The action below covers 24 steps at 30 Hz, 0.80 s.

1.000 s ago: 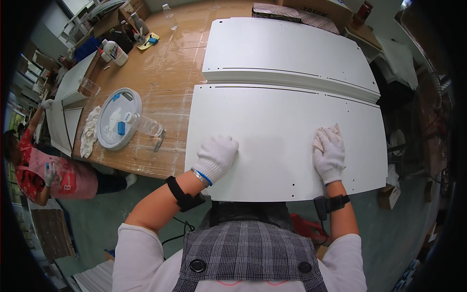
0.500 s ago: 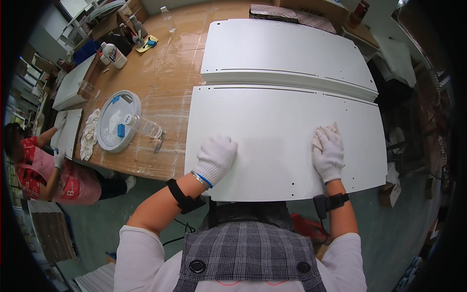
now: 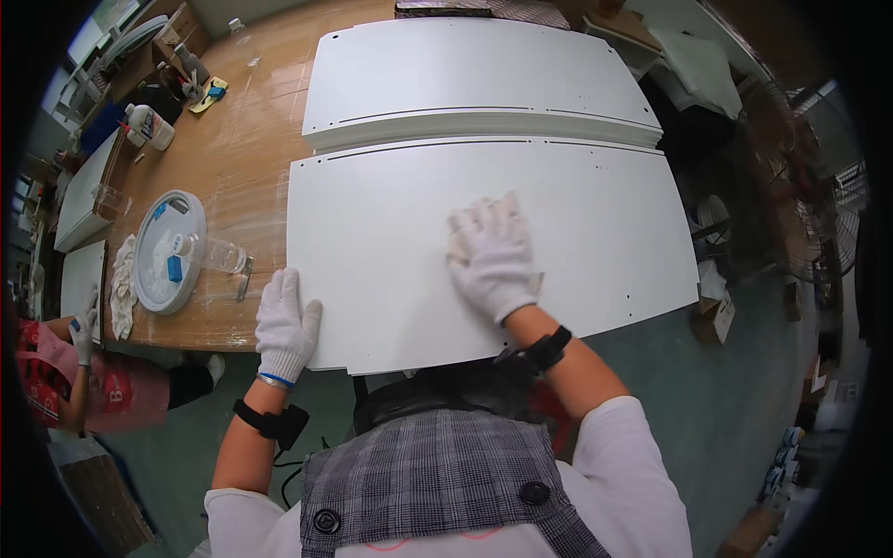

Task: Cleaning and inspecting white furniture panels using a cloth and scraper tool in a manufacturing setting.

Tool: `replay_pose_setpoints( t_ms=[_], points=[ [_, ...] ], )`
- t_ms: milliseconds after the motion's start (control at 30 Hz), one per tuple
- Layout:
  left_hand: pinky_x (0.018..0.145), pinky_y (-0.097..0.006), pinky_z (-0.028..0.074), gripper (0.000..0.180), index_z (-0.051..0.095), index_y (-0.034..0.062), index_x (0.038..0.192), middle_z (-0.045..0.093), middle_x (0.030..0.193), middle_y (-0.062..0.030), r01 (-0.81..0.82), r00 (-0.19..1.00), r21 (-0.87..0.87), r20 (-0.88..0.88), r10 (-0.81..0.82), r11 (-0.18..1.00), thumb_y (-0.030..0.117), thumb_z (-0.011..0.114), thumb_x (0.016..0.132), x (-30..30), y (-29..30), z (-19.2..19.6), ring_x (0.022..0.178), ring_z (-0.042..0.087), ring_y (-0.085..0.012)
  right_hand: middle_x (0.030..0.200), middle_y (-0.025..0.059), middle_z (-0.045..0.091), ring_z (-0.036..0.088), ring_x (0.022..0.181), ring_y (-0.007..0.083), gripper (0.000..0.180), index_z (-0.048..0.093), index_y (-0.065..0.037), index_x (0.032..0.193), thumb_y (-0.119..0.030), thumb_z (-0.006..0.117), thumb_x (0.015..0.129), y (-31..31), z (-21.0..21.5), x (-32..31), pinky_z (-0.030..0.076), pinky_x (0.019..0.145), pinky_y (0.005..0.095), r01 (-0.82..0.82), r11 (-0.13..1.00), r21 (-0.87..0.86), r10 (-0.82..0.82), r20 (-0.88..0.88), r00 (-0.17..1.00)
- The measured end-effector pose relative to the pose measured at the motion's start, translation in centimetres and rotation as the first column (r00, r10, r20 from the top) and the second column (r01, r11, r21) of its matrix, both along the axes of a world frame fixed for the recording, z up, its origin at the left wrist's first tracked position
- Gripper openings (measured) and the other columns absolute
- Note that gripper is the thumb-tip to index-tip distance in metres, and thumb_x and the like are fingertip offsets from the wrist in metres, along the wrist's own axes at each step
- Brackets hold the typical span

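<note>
A white drilled panel (image 3: 381, 223) lies flat in front of me. My right hand (image 3: 491, 265), in a white knit glove, is pressed on the middle of its face over a pale cloth (image 3: 511, 202). Only bits of the cloth show past the fingertips and beside the palm; motion blurs it slightly. At the panel's left edge rests my left hand (image 3: 286, 321), also gloved, with fingers stretched forward and thumb apart. It holds nothing. Beyond the near panel lies a second white panel (image 3: 465, 70), with small holes and a dark groove along its near side.
On the brown wrapped table (image 3: 256, 121), left of the panels, a round white lid (image 3: 149, 298) carries a blue block (image 3: 175, 269) and a clear bottle (image 3: 223, 256). A crumpled rag (image 3: 123, 288) lies beside it. A co-worker (image 3: 93, 381) stands far left; a fan (image 3: 819, 228) is at right.
My right hand has slid leftward across the panel with the cloth. My left hand has shifted from a closed fist on the panel to its left edge and opened. The view has turned rightward.
</note>
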State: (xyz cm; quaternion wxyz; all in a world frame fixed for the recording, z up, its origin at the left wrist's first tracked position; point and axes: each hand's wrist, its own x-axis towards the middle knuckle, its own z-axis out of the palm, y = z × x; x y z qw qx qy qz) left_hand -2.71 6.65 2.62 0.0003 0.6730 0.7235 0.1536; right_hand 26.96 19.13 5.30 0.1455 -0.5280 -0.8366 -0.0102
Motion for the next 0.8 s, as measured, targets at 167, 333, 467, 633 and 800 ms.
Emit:
replay_pose_setpoints(
  t_ms=[167,333,467,633,800],
  points=[
    [0.104,-0.044,0.035,0.06,0.037,-0.0029,0.137,0.044,0.134,-0.0262,-0.041,0.997,-0.022,0.062,0.042,0.999,0.018,0.059,0.086,0.5,-0.3,-0.3,0.123,0.044,-0.0403,0.11,0.0108,0.055,0.05,0.114,0.0254,0.035,0.055,-0.01,0.11,-0.031,0.052,0.083,-5.5,-1.5,-1.3,0.023,0.115,0.0468,-0.604,0.782,-0.152,0.504,-0.415,0.757],
    [0.101,-0.043,0.039,0.058,0.036,-0.0022,0.138,0.048,0.13,-0.027,-0.107,0.989,-0.01,0.106,0.107,0.994,0.019,0.057,0.088,1.1,-0.2,-0.6,0.117,0.049,-0.0398,0.108,0.0105,0.059,0.052,0.11,0.0296,0.026,0.064,-0.012,0.103,-0.019,0.063,0.077,0.8,-2.5,17.6,0.031,0.11,0.0427,0.178,0.962,0.205,-0.149,-0.146,0.978],
    [0.098,-0.043,0.041,0.057,0.038,0.0022,0.138,0.049,0.129,-0.0248,-0.212,0.965,-0.121,0.128,0.227,0.97,0.025,0.057,0.089,2.2,0.4,1.1,0.114,0.052,-0.0391,0.117,0.0143,0.058,0.053,0.112,0.0332,0.04,0.056,-0.018,0.121,-0.028,0.057,0.082,2.6,-3.3,33.5,0.041,0.099,0.0417,0.707,0.701,0.091,-0.712,0.046,0.7],
    [0.09,-0.042,0.046,0.048,0.052,0.0086,0.127,0.062,0.115,-0.0161,-0.278,0.846,-0.431,0.314,0.431,0.859,0.034,0.057,0.086,1.2,2.4,4.0,0.104,0.06,-0.0333,0.123,0.0224,0.057,0.054,0.113,0.0392,0.061,0.052,-0.005,0.127,-0.044,0.055,0.081,5.3,-1.8,42.6,0.046,0.092,0.0431,0.846,0.503,-0.177,-0.845,0.103,0.525],
    [0.09,-0.041,0.047,0.045,0.057,0.0071,0.12,0.065,0.109,-0.0163,-0.371,0.838,-0.493,0.187,0.512,0.787,0.034,0.057,0.084,1.2,4.4,5.6,0.102,0.062,-0.0315,0.107,0.0214,0.064,0.059,0.104,0.0396,0.051,0.066,-0.004,0.107,-0.047,0.052,0.083,8.4,1.0,41.6,0.047,0.086,0.0402,0.701,0.563,-0.438,-0.747,0.093,0.659]
  ],
)
